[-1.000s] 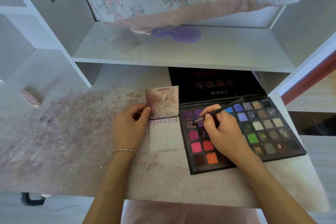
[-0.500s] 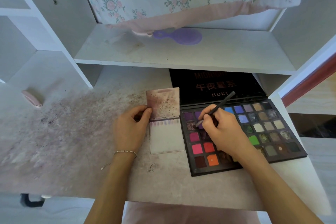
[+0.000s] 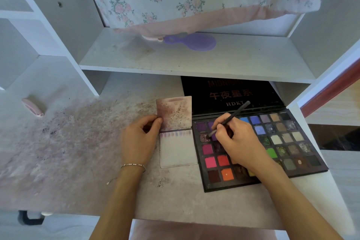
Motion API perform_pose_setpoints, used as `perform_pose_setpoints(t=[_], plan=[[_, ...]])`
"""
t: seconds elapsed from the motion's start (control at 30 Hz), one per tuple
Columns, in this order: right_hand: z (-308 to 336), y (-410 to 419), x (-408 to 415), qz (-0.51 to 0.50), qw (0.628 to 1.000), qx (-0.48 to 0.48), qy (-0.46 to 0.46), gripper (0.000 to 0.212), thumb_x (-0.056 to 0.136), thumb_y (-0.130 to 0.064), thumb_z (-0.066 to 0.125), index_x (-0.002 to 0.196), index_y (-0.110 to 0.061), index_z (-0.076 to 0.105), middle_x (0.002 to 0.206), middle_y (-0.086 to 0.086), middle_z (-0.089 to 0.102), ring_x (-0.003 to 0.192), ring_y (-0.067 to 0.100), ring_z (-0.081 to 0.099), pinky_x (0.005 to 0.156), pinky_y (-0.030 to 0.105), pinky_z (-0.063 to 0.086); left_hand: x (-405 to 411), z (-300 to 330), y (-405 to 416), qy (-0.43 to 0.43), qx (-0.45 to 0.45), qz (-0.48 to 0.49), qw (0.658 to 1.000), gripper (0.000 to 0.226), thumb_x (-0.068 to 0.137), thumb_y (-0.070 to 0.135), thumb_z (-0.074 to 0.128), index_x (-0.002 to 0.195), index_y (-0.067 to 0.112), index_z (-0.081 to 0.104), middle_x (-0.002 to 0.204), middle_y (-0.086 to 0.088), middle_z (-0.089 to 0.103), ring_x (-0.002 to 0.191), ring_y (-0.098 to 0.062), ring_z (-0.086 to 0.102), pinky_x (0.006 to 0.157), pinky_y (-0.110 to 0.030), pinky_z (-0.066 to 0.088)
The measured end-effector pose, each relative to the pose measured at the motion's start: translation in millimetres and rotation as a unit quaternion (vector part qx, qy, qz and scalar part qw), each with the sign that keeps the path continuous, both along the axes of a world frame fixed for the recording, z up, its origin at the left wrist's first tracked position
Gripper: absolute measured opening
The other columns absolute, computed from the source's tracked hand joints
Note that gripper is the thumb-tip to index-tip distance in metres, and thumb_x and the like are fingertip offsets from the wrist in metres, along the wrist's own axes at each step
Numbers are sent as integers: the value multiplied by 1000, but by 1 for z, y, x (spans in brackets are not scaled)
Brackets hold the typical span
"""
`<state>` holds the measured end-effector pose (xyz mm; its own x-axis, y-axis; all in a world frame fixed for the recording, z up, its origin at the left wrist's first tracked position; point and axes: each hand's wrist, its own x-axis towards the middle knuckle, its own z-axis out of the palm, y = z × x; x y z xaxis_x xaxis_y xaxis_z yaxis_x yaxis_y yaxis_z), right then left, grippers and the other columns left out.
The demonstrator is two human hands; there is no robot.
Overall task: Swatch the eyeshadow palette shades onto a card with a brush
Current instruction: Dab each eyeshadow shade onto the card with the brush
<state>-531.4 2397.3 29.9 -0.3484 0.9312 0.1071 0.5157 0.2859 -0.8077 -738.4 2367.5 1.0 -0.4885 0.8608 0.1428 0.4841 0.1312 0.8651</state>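
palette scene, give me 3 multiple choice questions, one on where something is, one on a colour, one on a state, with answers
1. Where does the card lie?
A. on the upper shelf
B. on the desk, just left of the palette
C. on top of the palette's lid

2. What colour is the hairbrush on the shelf?
A. purple
B. green
C. black

3. What is the right hand doing?
A. resting open on the desk
B. pressing flat on the card
C. holding the brush with its tip down in a pan at the palette's left side

Answers:
1 B: the card sits flat beside the palette's left edge, its upper flap held by the left hand.
2 A: its round head and handle are lilac purple.
3 C: the fingers curl round the dark handle, tip in a glittery pan.
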Motion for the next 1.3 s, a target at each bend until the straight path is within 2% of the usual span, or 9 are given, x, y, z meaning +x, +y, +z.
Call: perform_pose_setpoints(t=[0.1,0.23,0.33,0.43,0.57,0.73,0.83,0.93,1.3], plan=[[0,-1,0,-10,1000,1,26,25,88,-7,45,73,-26,49,58,-26,55,46,0,46,42,8,32,0,0,1,1,3,1,1000,11,83,18,64,90,17,72,76,11,66,71,0,59,67,-15,45],[-2,-3,-1,-65,991,-3,116,27,88,-5,45,74,-26,53,59,-6,56,46,13,44,42,18,35,0,-1,1,5,6,7,1000,10,82,18,65,88,18,73,71,17,62,69,3,58,63,-11,43],[-4,-8,-9,-93,981,-15,171,27,88,-2,46,76,-25,55,68,13,57,63,32,51,50,22,41,-1,-1,1,6,8,9,1000,9,81,17,66,86,18,73,70,22,59,69,5,57,63,-6,42],[-6,-19,-22,-79,974,-44,206,24,88,-3,50,79,-24,55,69,3,61,65,23,59,59,27,49,-1,-1,1,7,6,3,1000,10,82,18,65,88,19,73,73,18,62,71,4,58,66,-12,44],[-11,-32,-42,-24,986,-46,160,20,85,-12,55,81,-31,57,76,-4,65,69,11,62,62,25,52,-1,-2,0,10,5,0,1000,13,82,18,64,93,18,72,81,14,65,73,1,58,69,-15,45],[-12,-30,-60,-10,990,-31,135,20,85,-11,56,79,-30,59,73,-7,66,60,4,54,51,12,39,-2,-4,3,6,5,7,1000,13,82,17,65,93,16,73,78,15,63,73,-3,60,70,-20,47],[-13,-28,-65,-16,993,-27,116,15,85,-13,57,79,-27,56,71,-3,66,63,4,55,53,19,43,-3,-5,3,12,12,4,1000,13,81,17,66,92,16,73,78,18,62,71,3,57,69,-14,44],[-15,-27,-66,-21,994,-25,106,13,84,-14,58,80,-26,55,72,-2,65,67,7,56,57,23,45,-3,-5,2,8,9,2,1000,14,81,17,65,93,15,73,81,14,64,76,-6,61,71,-20,46],[-15,-27,-66,-9,995,-40,87,13,84,-13,57,80,-26,55,73,3,66,69,14,57,61,31,46,-2,-4,2,10,8,5,1000,15,81,18,66,94,16,73,84,13,65,79,-7,62,74,-22,48]])
